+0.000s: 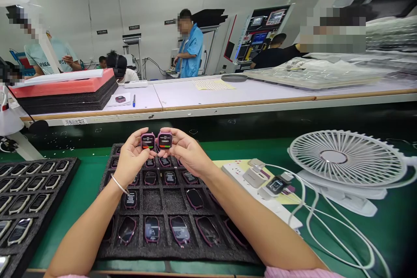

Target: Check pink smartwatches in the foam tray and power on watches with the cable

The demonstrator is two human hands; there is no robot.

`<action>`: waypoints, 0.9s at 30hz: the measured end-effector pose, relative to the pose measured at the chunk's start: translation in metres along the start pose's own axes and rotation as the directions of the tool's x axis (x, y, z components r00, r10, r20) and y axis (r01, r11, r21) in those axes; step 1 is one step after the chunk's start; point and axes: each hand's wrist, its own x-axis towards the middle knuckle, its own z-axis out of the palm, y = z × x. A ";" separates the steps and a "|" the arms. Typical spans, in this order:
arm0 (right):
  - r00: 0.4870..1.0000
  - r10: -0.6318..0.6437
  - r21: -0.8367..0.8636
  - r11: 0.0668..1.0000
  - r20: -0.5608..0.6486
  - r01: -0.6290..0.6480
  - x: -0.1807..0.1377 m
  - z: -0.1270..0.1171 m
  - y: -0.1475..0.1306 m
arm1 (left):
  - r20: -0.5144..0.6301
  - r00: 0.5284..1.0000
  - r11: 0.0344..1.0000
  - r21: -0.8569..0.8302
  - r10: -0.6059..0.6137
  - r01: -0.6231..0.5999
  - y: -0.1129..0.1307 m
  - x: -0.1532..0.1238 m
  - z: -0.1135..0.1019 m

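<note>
My left hand (133, 152) is closed on a purple smartwatch (148, 140), thumb at its lower edge. Beside it, my right hand (186, 148) grips a second purple smartwatch (165, 140) by its side. Both screens are lit and face me, with small text and red and green at the bottom. Below them lies a black foam tray (176, 255) with several purple smartwatches in its compartments, some lit with text, others dark. Two middle compartments of the tray hold no watch. My forearms hide part of the tray.
Another foam tray (42, 221) with pale-framed watches lies left. At right are a power strip (233, 173) with chargers, a watch (276, 185), white cables (308, 219) and a white fan (347, 158). A raised shelf (182, 95) carries foam sheets (71, 91) and plastic trays (312, 74). Several people are beyond.
</note>
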 end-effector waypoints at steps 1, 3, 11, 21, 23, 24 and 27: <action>1.000 0.000 0.000 1.000 0.002 0.000 0.000 0.000 0.000 | 0.000 1.000 1.000 -0.002 -0.001 0.001 0.000 0.000 0.000; 1.000 0.005 0.003 1.000 0.006 -0.005 0.000 0.000 0.000 | -0.001 1.000 1.000 -0.006 -0.004 0.004 0.000 0.000 0.000; 1.000 0.002 -0.021 1.000 0.008 -0.002 0.000 -0.004 0.002 | 0.010 1.000 0.999 -0.023 -0.026 0.026 -0.002 0.001 -0.002; 1.000 -0.023 -0.045 0.999 -0.008 0.023 -0.001 -0.004 0.002 | -0.002 0.998 0.991 -0.120 -0.064 0.063 0.001 0.000 -0.003; 1.000 -0.024 -0.051 0.998 -0.006 0.023 -0.003 -0.004 0.000 | -0.020 0.998 0.991 -0.120 -0.064 0.061 0.001 0.000 -0.003; 1.000 -0.024 -0.054 0.998 -0.009 0.023 -0.003 -0.004 -0.001 | -0.029 0.998 0.991 -0.120 -0.063 0.059 0.001 0.000 -0.003; 0.999 -0.026 -0.057 0.998 -0.017 0.025 -0.004 -0.005 -0.002 | -0.048 0.997 0.991 -0.118 -0.064 0.058 0.000 0.001 -0.004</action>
